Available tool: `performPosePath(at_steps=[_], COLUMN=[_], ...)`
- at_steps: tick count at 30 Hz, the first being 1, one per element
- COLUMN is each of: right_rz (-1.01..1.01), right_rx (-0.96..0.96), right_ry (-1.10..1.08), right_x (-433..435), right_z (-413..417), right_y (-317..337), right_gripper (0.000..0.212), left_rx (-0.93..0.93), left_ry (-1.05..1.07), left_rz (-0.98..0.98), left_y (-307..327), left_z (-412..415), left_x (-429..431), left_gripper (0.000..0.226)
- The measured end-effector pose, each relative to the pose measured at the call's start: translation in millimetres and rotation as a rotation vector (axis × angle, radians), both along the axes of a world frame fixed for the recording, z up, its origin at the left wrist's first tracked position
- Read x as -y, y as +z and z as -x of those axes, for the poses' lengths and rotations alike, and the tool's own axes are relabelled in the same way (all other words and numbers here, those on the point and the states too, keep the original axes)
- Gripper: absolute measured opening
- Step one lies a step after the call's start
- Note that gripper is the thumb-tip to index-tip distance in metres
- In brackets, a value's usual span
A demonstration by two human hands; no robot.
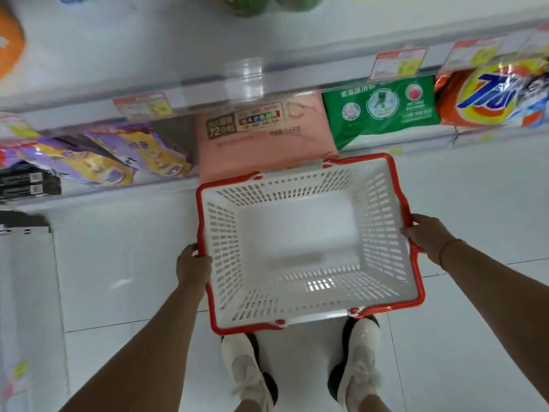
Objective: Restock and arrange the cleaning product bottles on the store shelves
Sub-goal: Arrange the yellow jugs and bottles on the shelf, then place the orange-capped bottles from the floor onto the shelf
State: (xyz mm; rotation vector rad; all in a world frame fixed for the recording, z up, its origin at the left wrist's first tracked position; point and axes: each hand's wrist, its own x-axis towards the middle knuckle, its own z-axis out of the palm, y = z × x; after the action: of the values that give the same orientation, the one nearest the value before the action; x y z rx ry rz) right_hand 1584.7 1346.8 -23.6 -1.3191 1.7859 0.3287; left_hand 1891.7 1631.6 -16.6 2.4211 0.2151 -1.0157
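A white plastic shopping basket (225, 248) with a red rim hangs in front of me above the floor, and nothing lies inside it. My left hand (192, 264) grips its left rim. My right hand (427, 236) grips its right rim. Green bottles (261, 4) show blurred on the top shelf at the upper edge of the view. The low shelf behind the basket holds a pink detergent bag (261, 135), a green bag (380, 108), an orange and yellow bag (493, 93) and purple and yellow bags (98, 159).
White shelf edges (208, 84) carry red and yellow price tags (398, 62). Dark boxes (26, 182) sit at the left on the bottom shelf. Another white unit (26, 292) stands at the far left. White floor tiles (127, 263) lie below, with my feet (300, 373) in white shoes.
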Motion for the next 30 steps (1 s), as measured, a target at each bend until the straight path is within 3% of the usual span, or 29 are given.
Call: performPosePath(at_steps=[5,12,15,17,20,22,24,27,30], right_rz=[0.007,-0.018,-0.024,0.02,0.265,0.489,0.685,0.931,1.135], right_rx=[0.012,-0.002,-0.044,-0.034,0.142,0.31,0.458,0.514,0.502], right_ry=[-0.006,0.087,0.173,0.219,0.369,0.373,0.333,0.321,0.342], right_x=[3.1,3.1,6.2,13.4,25.4,33.2,44.5,75.5,115.2], right_z=[-0.5,0.3,-17.2,-34.9,-63.6,-77.8,-85.1,-88.5,-85.8], right_y=[-26.7,-12.8,9.5,32.3,82.9,121.7,153.6,174.6,170.8], right_gripper=[0.043,0.043,0.039,0.045,0.032,0.017,0.025,0.037,0.023], left_rx=[0.036,0.081,0.227,0.411,0.624,0.771,0.904,1.017,1.03], left_ry=[-0.031,-0.222,-0.361,-0.537,-0.742,-0.879,-0.971,-1.074,-1.19], left_rz=[-0.063,-0.207,-0.18,-0.001,0.38,0.631,0.788,0.817,0.744], left_y=[-16.5,-2.1,29.1,61.4,121.7,157.3,178.3,179.1,159.3], left_z=[-1.0,-0.2,1.5,4.9,16.1,21.3,21.8,18.2,15.7], left_x=[1.5,10.2,40.3,74.3,130.0,168.4,206.8,258.1,296.7], left_gripper=[0.044,0.039,0.048,0.037,0.01,0.011,0.014,0.022,0.036])
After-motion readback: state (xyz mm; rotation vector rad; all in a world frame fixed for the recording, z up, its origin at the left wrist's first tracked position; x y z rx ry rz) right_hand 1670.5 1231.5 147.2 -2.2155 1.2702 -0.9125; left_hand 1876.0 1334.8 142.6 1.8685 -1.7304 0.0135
